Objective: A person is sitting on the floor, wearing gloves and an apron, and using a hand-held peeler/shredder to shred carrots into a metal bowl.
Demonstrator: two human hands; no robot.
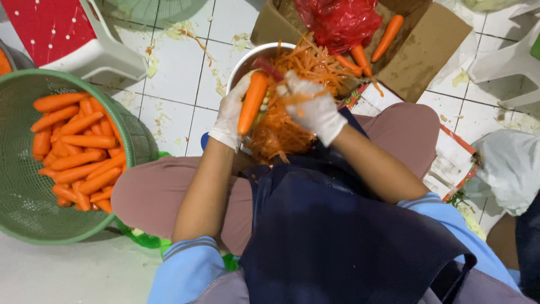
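Observation:
My left hand, in a white glove, grips a peeled orange carrot held lengthwise over a metal bowl. My right hand, also gloved, is closed around a small tool pressed against the carrot; the tool is mostly hidden by my fingers. The bowl is heaped with thin orange carrot shreds. Shreds also pile on my dark apron just below the hands.
A green plastic basket at the left holds several whole carrots. A cardboard box behind the bowl has a red plastic bag and loose carrots. A white plastic stool and a white bag stand on the tiled floor.

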